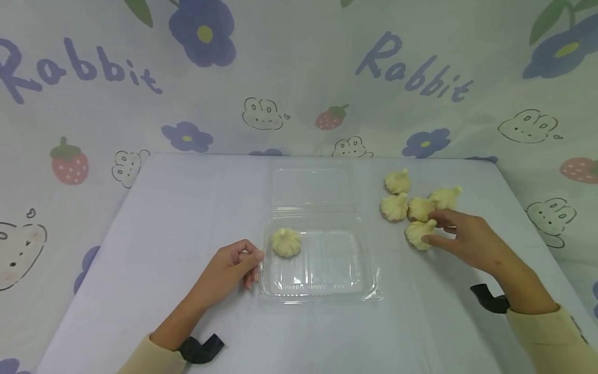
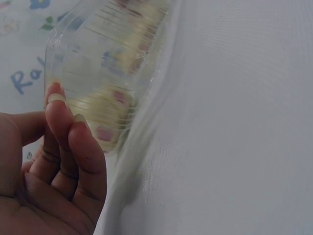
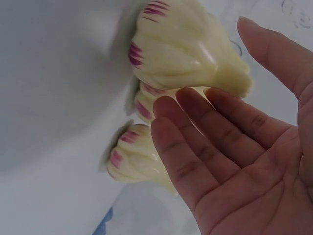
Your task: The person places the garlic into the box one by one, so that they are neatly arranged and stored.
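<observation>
Garlic bulbs (image 1: 417,237), six of them: one in a clear container (image 1: 327,262), five bunched on the right side of a white tabletop (image 1: 322,337). Closest to the camera are the cream sleeves (image 1: 546,332) and a black band (image 1: 202,350) at each wrist.

Left hand (image 1: 231,267) looks to be pinching the container's left rim, thumb against fingers. Just past that rim sits the lone bulb (image 1: 286,244), in the container's left part, neck pointing away from the person.

Right hand (image 1: 469,241) is loosely spread, thumb well off the fingers, around the nearest of the five. The wrist view shows a gap at the thumb, so no firm hold; can't tell if the fingertips touch. That bulb's on its side, neck aimed right and slightly away, towards the palm, long axis on a slant.

Behind it, three more necks lean right and away too; the middle bulb's is harder to read. The container's lid (image 1: 310,188) lies folded back, and a "Rabbit" print backdrop (image 1: 299,78) hangs behind.
</observation>
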### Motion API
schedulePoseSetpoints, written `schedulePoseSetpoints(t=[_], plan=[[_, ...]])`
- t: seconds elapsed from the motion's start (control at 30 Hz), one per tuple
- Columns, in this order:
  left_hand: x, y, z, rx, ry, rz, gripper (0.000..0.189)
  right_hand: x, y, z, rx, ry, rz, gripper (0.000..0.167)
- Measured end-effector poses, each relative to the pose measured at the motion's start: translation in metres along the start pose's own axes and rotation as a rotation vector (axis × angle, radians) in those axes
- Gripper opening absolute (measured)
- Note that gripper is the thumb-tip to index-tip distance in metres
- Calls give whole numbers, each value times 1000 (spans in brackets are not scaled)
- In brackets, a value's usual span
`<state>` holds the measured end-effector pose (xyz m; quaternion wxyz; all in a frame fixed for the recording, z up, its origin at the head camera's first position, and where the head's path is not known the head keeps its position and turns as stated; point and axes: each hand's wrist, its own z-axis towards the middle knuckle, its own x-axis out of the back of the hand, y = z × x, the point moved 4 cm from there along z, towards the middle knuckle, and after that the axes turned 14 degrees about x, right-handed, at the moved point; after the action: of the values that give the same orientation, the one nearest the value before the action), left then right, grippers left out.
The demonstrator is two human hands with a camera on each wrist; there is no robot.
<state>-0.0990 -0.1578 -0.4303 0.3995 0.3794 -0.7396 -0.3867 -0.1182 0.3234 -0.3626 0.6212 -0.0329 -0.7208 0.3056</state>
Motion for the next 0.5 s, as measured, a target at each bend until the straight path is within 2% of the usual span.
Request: schedulePoseSetpoints(t=[0.27,0.5], plan=[[0,1,0,10,-1,-1,25,-7,11,1,-80,-56,-6,77],[0,1,0,16,3,3,23,-12,13,-1,-107,-59,30,73]])
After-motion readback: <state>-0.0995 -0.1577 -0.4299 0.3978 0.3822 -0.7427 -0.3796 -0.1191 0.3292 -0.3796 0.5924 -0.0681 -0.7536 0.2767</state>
